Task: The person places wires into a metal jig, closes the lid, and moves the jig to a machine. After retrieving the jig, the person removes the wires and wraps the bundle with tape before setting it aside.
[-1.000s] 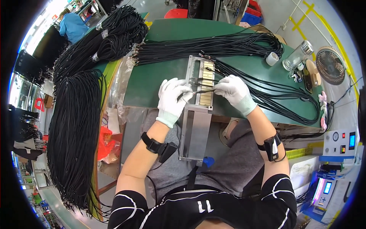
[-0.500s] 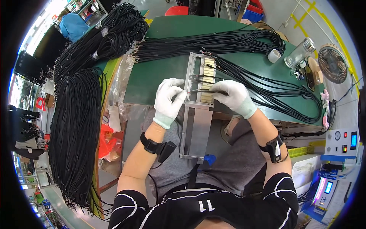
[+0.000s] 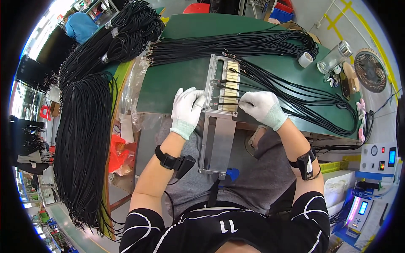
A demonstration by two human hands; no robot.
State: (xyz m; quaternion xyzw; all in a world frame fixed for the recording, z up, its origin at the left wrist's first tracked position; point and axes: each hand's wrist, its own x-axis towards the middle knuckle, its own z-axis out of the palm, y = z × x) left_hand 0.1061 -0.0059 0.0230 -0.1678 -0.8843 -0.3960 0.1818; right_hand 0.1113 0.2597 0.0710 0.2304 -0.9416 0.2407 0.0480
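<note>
A metal fixture (image 3: 209, 86) with a column of cream slotted blocks (image 3: 231, 80) stands at the table's front edge. Several black cables lie across its slots. The nearest black cable (image 3: 228, 103) runs crosswise through the front slot, its connector end towards the left rail. My right hand (image 3: 263, 109), in a white glove, is closed on this cable just right of the blocks. Beside the left rail is my gloved left hand (image 3: 185, 109), thumb and index finger curled together, apart from the connector end. Whatever those fingertips may hold is hidden.
Long black cables (image 3: 295, 92) trail right over the green table (image 3: 177, 78); another bundle (image 3: 228, 46) lies behind. Large cable bundles (image 3: 84, 139) hang at the left. A glass bottle (image 3: 335, 59), a white roll (image 3: 305, 60) and a fan (image 3: 370, 69) stand at the right.
The cable has come down into the front slot of the fixture. My left hand has drawn slightly left, away from its end. My right hand has shifted a little right.
</note>
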